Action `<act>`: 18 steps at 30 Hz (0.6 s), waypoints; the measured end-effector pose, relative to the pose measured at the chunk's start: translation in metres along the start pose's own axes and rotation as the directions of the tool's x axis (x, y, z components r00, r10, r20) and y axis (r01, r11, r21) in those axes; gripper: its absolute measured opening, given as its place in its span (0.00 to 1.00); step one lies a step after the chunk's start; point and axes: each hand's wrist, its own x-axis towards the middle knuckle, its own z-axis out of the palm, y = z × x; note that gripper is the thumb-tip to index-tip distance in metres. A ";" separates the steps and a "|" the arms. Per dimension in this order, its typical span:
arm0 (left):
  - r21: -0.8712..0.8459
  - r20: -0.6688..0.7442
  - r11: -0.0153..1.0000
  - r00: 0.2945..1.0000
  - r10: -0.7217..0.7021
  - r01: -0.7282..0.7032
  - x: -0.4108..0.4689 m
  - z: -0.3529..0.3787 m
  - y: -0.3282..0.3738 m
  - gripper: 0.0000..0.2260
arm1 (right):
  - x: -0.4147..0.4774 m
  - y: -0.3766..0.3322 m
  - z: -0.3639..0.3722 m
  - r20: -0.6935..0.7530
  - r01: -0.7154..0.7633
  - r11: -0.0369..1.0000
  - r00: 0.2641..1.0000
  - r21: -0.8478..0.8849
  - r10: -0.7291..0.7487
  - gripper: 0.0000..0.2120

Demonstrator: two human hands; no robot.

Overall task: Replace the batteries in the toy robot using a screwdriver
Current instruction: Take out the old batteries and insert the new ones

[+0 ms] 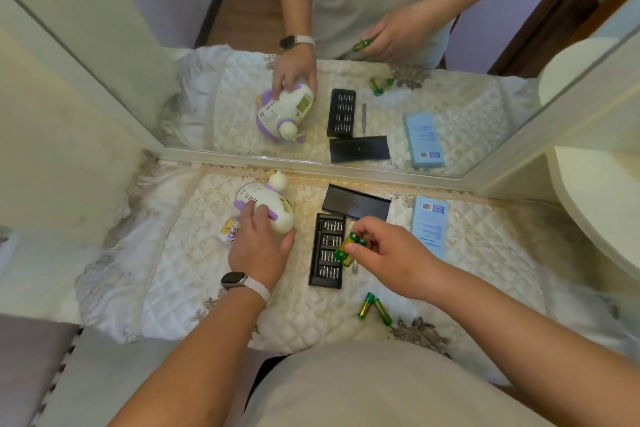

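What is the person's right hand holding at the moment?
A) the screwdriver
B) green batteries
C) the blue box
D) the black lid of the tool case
B: the right hand pinches green batteries above the screwdriver bit case, while the left hand holds the toy robot.

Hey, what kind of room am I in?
Probably a home bedroom dressing table: a framed mirror at the back, a quilted cloth over the top, wooden flooring in the reflection.
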 end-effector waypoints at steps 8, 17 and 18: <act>-0.505 -0.032 0.863 0.999 -0.042 0.020 -0.027 -0.040 0.002 0.25 | 0.011 -0.018 -0.009 -0.018 0.062 0.997 0.998 0.055 -0.061 0.05; -0.736 -0.019 0.670 0.993 0.117 -0.093 -0.048 -0.091 0.017 0.29 | 0.003 -0.062 -0.009 -0.182 0.167 0.978 0.973 0.127 -0.142 0.04; -0.747 -0.026 0.655 0.989 0.144 -0.115 -0.046 -0.096 0.017 0.29 | 0.003 -0.069 -0.010 -0.205 0.184 0.975 0.966 0.127 -0.156 0.04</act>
